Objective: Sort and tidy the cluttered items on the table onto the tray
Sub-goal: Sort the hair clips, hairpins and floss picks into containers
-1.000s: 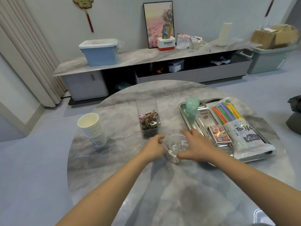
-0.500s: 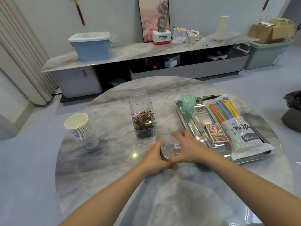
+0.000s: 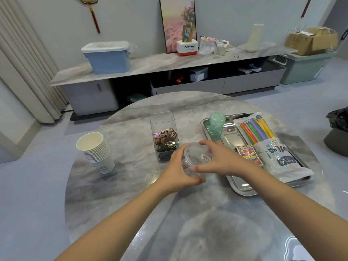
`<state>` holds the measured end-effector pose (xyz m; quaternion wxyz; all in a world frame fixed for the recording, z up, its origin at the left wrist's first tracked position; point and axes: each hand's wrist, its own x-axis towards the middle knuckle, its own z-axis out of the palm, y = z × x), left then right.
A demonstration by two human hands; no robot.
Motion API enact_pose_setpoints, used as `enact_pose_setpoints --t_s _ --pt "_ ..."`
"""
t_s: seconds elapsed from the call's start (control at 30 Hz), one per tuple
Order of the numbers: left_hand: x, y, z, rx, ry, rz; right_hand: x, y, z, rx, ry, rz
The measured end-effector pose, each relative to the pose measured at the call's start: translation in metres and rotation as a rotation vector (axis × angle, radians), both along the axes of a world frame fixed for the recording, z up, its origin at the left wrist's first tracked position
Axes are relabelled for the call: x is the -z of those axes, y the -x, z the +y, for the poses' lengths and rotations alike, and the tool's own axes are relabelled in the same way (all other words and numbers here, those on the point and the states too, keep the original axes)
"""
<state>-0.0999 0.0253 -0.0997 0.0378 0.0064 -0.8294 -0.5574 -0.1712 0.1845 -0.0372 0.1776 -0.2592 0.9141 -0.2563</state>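
I hold 1 clear round plastic container (image 3: 195,161) between my 2 hands, tilted and raised off the bench (image 3: 131,185), just left of the tray's near-left corner. My left hand (image 3: 178,173) cups it from below and from the left, fingers curled round its lower rim. My right hand (image 3: 221,160) lies over its right side, thumb on the near edge and fingers wrapped across the top. So each grip is closed round the container, not pinching flat. A small white label shows on its lid; what is inside I cannot tell.

1 metal tray (image 3: 243,189) sits on the right part of the bench. On it I count 3 things: 1 green ribbed plastic cup (image 3: 216,125) upside down at the far-left corner, 1 pack of playing cards (image 3: 248,154) lying flat near the middle, and 1 long bag of coloured straws (image 3: 267,144) along the right side, touching the cards.

Off the tray, 2 things stand on the bench: 1 tall clear box of hair clips (image 3: 164,138), just beyond my left hand, and 1 stack of white paper cups (image 3: 96,152), leaning, well to the left.
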Motion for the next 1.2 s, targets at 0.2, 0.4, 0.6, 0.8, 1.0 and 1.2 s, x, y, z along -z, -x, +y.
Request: enact_pose_setpoints --t_s 0.2,0.4,0.6,0.8,1.0,1.2 --pt "-0.001 -0.003 0.007 0.011 -0.001 0.004 -0.003 -0.013 -0.004 0.101 -0.219 0.222" --pt "-0.014 0.002 0.006 0.098 -0.055 -0.012 -0.013 -0.001 0.006 -0.081 -0.007 -0.059" --pt "-0.019 -0.003 0.011 0.061 -0.037 0.027 -0.005 -0.006 0.002 0.044 0.078 0.044" --pt "-0.029 -0.001 0.003 0.124 -0.112 -0.128 -0.006 0.0 0.009 0.028 0.165 -0.064" --pt "-0.043 0.005 -0.003 0.116 -0.688 -0.392 -0.007 0.008 0.012 -0.129 0.109 -0.034" --pt "-0.033 0.009 -0.003 -0.008 -0.722 -0.33 0.002 0.007 0.013 -0.09 0.26 -0.124"
